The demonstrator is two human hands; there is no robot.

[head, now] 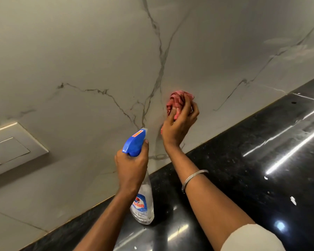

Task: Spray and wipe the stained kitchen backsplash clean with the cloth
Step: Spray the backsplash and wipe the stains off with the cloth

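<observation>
Rt hand pressing bunched cloth to backsplash; lt hand holding spray bottle.

Your rt fingers are curled tight round the pink-red cloth, wadded into a ball, pushed against the marble-look wall just above the black countertop, next to the dark veins where they meet. Your lt hand is wrapped closed round the bottle neck under the blue trigger head, one fingertip up by the trigger; nozzle aims at the wall just lt of the cloth. Bottle body clear, blue label; base at or just over the counter, can't tell if touching. Silver bangle on rt forearm, pale sleeve at the elbow. White switch plate on wall, far lt.
</observation>
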